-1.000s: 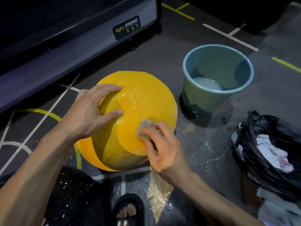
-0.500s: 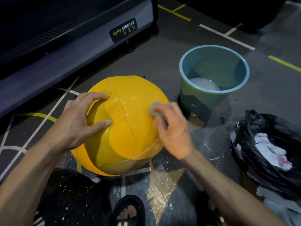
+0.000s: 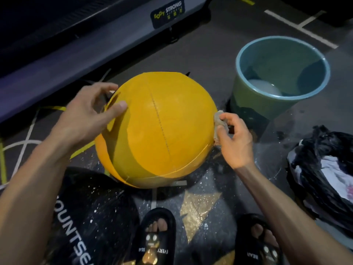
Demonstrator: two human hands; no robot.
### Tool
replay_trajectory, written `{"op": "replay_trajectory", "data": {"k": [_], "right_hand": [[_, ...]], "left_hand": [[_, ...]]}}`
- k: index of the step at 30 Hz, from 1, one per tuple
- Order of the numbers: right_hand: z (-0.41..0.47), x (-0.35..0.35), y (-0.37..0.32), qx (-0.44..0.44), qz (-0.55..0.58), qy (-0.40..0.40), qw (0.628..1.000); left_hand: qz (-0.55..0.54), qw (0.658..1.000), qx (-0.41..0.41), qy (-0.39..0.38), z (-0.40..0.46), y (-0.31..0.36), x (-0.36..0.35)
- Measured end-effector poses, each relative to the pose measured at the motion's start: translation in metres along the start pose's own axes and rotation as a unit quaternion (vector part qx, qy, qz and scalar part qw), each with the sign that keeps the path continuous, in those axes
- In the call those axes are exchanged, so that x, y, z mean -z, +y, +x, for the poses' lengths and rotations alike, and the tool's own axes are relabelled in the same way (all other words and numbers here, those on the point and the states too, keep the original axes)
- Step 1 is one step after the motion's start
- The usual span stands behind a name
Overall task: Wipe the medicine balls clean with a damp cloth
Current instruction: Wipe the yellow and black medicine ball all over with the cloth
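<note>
Left hand (image 3: pixel 89 115) spread, fingers loosely curved; right hand (image 3: pixel 234 142) pinching, fingers curled; forearms extended.

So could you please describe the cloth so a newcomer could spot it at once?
Start at the big yellow medicine ball on the floor. On its right edge, towards the blue bucket, the right hand pinches a small, crumpled grey cloth. It is the only fabric touching the ball.

The scene is dim, the floor (image 3: pixel 191 54) dark grey and the corners at 11 and 1 o'clock nearly black. Light falls from above: the ball (image 3: pixel 158 129) is brightest on top, with shadow beneath it toward 6 o'clock. The bucket (image 3: pixel 254 100) casts shadow at its base. Wet patches near 4 o'clock give faint glare. Wide-angle bending stretches the forearms at the lower edges. Detail is soft and grainy throughout.
</note>
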State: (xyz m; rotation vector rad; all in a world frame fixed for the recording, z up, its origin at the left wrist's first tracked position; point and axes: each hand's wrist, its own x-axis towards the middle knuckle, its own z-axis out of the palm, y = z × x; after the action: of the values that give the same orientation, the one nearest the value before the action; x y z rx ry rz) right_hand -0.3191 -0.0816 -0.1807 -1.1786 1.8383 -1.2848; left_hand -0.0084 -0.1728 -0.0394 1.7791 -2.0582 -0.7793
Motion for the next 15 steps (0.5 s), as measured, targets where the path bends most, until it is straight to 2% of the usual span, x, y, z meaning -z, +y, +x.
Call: {"op": "replay_trajectory", "data": {"k": [4, 7, 11, 15], "right_hand": [[-0.004, 0.006, 0.012, -0.033, 0.002, -0.021, 0.999], [-0.004, 0.001, 0.020, -0.121, 0.090, -0.024, 0.988], [0.001, -0.009, 0.021, -0.249, 0.179, -0.005, 0.952], [0.009, -0.014, 0.002, -0.261, 0.232, 0.014, 0.937]], "left_hand": [[-0.003, 0.986, 0.141, -0.088, 0.007, -0.003, 0.002], [-0.051, 0.968, 0.204, -0.136, 0.007, -0.012, 0.007], [-0.113, 0.958, 0.202, -0.172, 0.006, -0.025, 0.006], [-0.188, 0.956, 0.151, -0.166, 0.008, -0.029, 0.008]]}}
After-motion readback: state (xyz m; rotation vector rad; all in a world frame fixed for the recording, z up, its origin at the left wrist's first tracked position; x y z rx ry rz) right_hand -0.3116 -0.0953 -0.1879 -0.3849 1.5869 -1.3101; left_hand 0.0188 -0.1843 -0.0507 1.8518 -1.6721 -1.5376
